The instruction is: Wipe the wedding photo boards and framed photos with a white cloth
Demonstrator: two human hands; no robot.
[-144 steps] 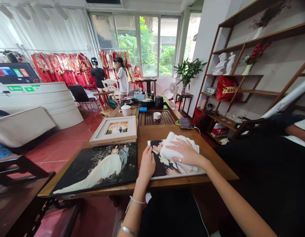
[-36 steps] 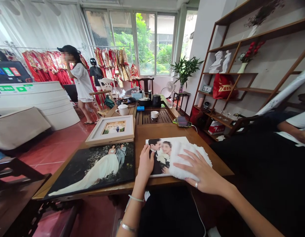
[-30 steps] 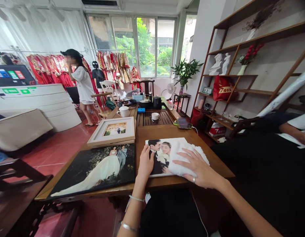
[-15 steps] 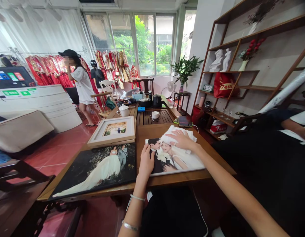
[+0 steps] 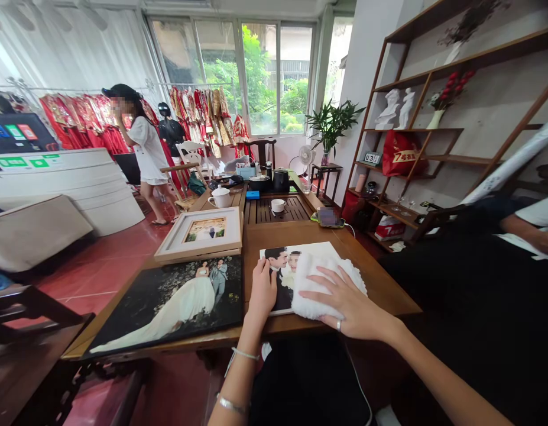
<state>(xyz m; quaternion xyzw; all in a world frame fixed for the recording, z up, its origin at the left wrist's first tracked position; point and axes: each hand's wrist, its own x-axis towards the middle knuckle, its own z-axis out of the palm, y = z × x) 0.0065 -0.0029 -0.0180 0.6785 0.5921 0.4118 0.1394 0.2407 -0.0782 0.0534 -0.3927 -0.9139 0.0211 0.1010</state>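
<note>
Head camera: the print [image 5: 284,290] lies flat on the table [image 5: 262,234], close to the near edge and right of its middle, I suppose so that both hands can reach it easily. The left hand [image 5: 262,287] is bent along the left edge of the print, with the thumb upon its face; this probably serves to stop it from sliding. Whether these fingers truly pinch the edge, I cannot tell, because their undersides are hidden. The right hand [image 5: 353,305] is spread, fingers apart, over the white cloth [image 5: 310,265]; it lies on the cloth rather than clutches it, seemingly so that a wide part touches the print. The cloth is folded thick and covers the right part of the print, so the lower right corner cannot be seen. The dark print [image 5: 167,307] lies flat to the left, reaching toward the near left corner of the table, which leaves room for the hands. Behind it, by the left edge, the framed photo [image 5: 206,229] lies face up. The cup [image 5: 278,206] stands farther back and the phone [image 5: 329,218] near the right edge, both apart from the cloth, likely safe from a push.
</note>
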